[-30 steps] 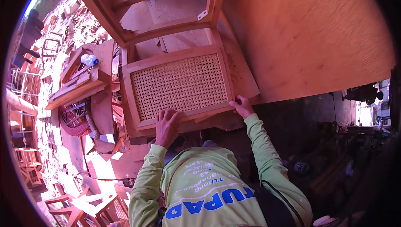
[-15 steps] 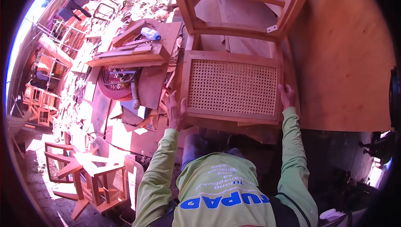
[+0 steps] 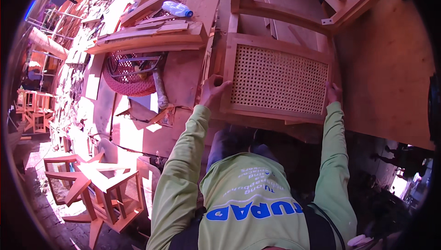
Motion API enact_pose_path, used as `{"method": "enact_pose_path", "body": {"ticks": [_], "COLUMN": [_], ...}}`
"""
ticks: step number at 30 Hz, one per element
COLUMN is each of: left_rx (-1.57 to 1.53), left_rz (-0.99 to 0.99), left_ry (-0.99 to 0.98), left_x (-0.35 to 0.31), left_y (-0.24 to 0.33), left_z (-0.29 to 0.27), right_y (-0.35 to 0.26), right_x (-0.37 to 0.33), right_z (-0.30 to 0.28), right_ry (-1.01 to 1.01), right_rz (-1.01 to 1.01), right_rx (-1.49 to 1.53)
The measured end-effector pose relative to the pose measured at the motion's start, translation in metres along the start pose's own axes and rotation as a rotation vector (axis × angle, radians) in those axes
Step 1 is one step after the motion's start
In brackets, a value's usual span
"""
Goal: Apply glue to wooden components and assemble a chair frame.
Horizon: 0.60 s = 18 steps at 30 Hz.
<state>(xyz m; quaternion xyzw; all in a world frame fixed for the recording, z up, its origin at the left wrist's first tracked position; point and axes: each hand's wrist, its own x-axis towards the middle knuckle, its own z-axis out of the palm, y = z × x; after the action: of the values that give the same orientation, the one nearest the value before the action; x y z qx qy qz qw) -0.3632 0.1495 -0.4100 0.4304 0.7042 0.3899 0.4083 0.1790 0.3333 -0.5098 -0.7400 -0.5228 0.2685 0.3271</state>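
Observation:
A wooden chair frame [image 3: 275,11] lies in front of me, with a woven cane panel [image 3: 279,81] set in a wooden border at its near end. At the panel's left edge is my left hand [image 3: 212,93], its thumb against the wood and its fingers apart from the thumb. My right hand [image 3: 334,94] grips the right edge of the border, fingers partly hidden. A small metal bracket [image 3: 327,21] is fixed at a joint of the chair frame.
Wood pieces [image 3: 147,38] and a blue-capped plastic bottle [image 3: 177,9] lie on a board to the left, above a red woven round thing [image 3: 131,87]. Wooden chairs [image 3: 98,185] are piled at lower left. A large plywood sheet [image 3: 386,66] stands at right.
The view has shifted, so chair and hands appear further right and higher. My left hand's fingers are more bent than before; my right hand remains at the panel's right edge.

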Motion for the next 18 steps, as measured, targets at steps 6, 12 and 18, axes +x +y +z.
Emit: {"method": "enact_pose_path", "body": {"ticks": [6,12,18], "left_rx": [-0.098,-0.286,-0.205], "left_rz": [0.015,-0.031,0.027], "left_ry": [-0.065,-0.157,-0.106], "left_x": [0.008,0.004,0.004], "left_y": [-0.011,-0.038,-0.045], "left_z": [0.013,-0.006,0.012], "right_y": [0.000,-0.151,-0.167], "right_x": [-0.012,-0.195,-0.300], "right_z": [-0.012,0.040,0.068], "right_ry": [0.141,0.321,0.176], "right_rz": [0.002,-0.529,-0.523], "right_rx": [-0.201,-0.081,-0.083]}}
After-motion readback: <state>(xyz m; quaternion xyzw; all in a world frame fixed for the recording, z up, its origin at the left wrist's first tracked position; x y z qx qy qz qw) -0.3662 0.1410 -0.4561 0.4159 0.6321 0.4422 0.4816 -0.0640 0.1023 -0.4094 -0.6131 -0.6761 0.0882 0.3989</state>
